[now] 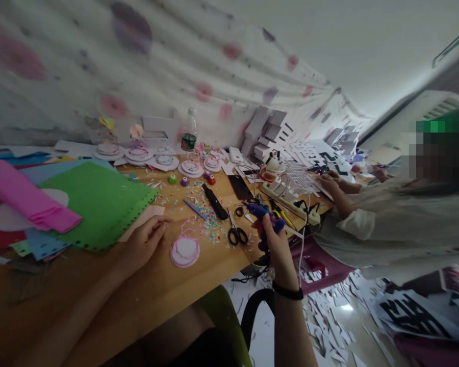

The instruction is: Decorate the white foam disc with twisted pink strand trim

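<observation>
My right hand (277, 247) is wrapped round a blue hot glue gun (257, 210), its nozzle toward the scissors side, over the table's right edge. My left hand (147, 243) rests on the wooden table beside a peach paper sheet (141, 224), its fingers loosely stretched and holding nothing. Between my hands lies a round white disc with pink trim (184, 253), a loose pink strand reaching from its far side. Black-handled scissors (237, 235) lie left of the glue gun. Farther in are a black pen-like tool or case (214, 202) and a thin purple stick (194, 208).
Green felt-like sheets (95, 199) and a pink folded sheet (26, 196) pile up at left. Decorated white discs (191, 168), small paper punches (184, 181) and a bottle (189, 132) stand behind. A power strip (290, 203) lies at right, near a co-worker's hands (331, 181). Paper scraps (329, 321) litter the floor.
</observation>
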`<state>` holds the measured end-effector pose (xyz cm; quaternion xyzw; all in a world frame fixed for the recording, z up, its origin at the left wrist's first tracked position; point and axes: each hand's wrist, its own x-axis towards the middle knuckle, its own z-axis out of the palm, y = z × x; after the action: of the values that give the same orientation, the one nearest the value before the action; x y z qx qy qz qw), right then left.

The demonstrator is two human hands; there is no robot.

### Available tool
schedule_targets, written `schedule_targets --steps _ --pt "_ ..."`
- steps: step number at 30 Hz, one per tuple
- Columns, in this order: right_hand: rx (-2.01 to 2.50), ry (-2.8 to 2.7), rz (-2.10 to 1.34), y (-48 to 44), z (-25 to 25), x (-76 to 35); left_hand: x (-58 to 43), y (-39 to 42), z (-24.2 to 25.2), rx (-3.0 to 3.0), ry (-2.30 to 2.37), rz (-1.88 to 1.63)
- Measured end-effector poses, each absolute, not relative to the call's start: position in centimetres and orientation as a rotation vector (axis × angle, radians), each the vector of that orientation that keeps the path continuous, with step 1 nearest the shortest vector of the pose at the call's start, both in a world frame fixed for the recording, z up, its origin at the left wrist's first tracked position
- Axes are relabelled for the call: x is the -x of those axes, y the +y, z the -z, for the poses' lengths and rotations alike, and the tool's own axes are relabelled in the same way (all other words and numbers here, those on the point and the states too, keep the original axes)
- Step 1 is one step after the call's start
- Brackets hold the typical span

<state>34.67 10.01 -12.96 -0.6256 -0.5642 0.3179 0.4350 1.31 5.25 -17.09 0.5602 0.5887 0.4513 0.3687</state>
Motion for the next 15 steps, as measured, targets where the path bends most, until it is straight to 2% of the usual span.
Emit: schedule_targets --steps 8,15 --pt "1.532 -1.591 -0.657 20.6 13.0 -32.0 -2.1 4.7 16.8 -1.429 1.529 -1.136" --pt "1.512 -1.547 -0.45 20.3 14.0 -30.8 -2.1 4.7 16.4 -1.37 1.54 -1.202"
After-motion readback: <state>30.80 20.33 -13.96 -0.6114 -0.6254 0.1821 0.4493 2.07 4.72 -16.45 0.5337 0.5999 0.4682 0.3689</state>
